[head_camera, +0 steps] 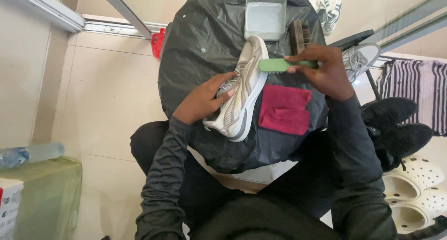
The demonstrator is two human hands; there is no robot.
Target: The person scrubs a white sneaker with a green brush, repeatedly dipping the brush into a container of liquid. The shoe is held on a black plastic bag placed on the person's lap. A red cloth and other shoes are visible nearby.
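Left hand on grey sneaker, green brush in right hand.

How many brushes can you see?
2: a green plastic brush in the right hand, against the grey sneaker; a brown wooden brush beside the tin. Others may be hidden.
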